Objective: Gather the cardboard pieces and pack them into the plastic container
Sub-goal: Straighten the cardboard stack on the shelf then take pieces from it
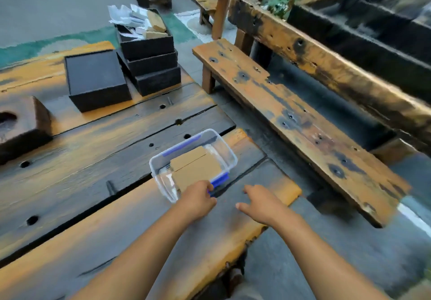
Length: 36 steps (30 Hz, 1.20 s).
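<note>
On the far left of the wooden table (77, 150) sits a closed black box (96, 79), and just right of it a stack of black boxes (151, 62) whose top one lies open, with more cardboard pieces (156, 25) and white papers jumbled inside. These lie far from both hands, up and to the left. Nearer, close to the table's right edge, stands the clear plastic container (229, 157), its long axis running from near-left to far-right, with blue latches at both ends. Two brown cardboard sheets (194, 166) already lie flat inside it, overlapping. The left hand (198, 200) is curled narrowly around the container's near end, at the blue latch, gripping or steadying it. To the right, the right hand (258, 202) hovers over bare table beside the container, fingers loosely spread, holding nothing. Judging from this, the remaining pieces sit on the left hand's side, but that hand is occupied, so the free right hand would have to cross over the container to fetch them.
</note>
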Motion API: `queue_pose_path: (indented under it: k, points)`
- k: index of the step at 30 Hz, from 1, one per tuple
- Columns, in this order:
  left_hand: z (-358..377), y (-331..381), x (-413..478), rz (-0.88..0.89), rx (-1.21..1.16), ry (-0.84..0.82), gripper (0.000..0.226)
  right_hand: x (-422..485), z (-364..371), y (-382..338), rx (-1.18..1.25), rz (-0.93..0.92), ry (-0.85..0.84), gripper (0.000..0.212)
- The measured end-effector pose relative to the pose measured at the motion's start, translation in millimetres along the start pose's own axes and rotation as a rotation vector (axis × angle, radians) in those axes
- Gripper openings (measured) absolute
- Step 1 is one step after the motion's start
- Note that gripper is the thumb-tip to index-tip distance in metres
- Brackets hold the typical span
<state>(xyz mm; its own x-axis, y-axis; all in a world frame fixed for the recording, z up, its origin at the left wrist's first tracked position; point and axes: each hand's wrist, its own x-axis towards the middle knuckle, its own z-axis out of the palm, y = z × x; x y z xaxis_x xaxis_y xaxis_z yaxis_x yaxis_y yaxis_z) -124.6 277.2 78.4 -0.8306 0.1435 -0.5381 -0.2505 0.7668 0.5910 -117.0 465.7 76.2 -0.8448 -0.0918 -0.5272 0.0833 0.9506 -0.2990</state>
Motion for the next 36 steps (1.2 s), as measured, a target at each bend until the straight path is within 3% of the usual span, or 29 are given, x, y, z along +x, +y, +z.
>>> queue_pose_path:
  k: [8,18,23,28,33,36]
  points:
    - [72.4,103.5,-13.1,0.369,0.360,-0.215,0.040,-113.9,13.6,106.2,0.217,0.335,0.113,0.047]
    - [243.0,258.2,-64.6,0.703,0.721,-0.494,0.045,-271.8,45.9,261.6,0.580,0.729,0.310,0.047]
    - [336.8,308.8,-113.0,0.872,0.842,-0.623,0.044,-361.8,73.9,313.0,0.754,0.887,0.499,0.012]
    - [425.6,348.9,-183.6,1.114,0.971,-0.753,0.035,-457.3,112.4,338.9,0.886,1.103,0.647,0.038]
    - [509.5,373.9,-258.2,1.341,1.106,-0.971,0.030,-546.3,163.9,332.2,0.983,1.390,0.818,0.033]
    - [544.6,382.3,-295.7,1.476,1.127,-1.035,0.022,-575.5,187.2,320.4,1.026,1.525,0.817,0.039]
